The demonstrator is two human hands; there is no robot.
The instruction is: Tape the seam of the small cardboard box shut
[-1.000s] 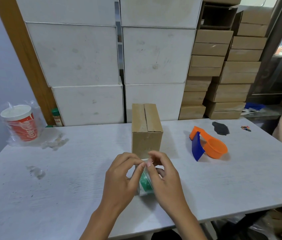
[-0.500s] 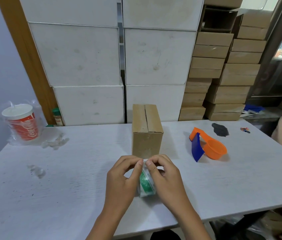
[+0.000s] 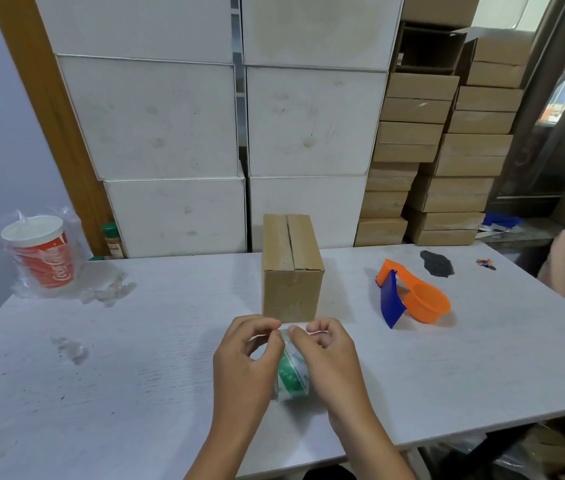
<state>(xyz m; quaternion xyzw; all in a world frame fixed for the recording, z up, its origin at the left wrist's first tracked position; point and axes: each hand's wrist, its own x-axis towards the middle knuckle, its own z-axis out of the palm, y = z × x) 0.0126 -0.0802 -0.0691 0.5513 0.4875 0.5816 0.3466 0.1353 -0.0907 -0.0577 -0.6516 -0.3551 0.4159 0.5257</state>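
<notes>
Tape roll [image 3: 293,375] pinched between left hand [image 3: 244,362] and right hand [image 3: 329,358], fingertips apparently picking at its end; peel slowly, toward box seam [image 3: 289,242] at twelve o'clock.

Matt brown cardboard box [image 3: 292,268] on a pale, wood-grained surface [image 3: 135,358]; glossy clear tape roll [image 3: 293,375]; smooth orange plastic dispenser [image 3: 419,299] at right

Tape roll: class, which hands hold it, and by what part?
Both hands, left hand and right hand, hold the tape roll, fingertips pinching its upper rim near the small cardboard box.
</notes>
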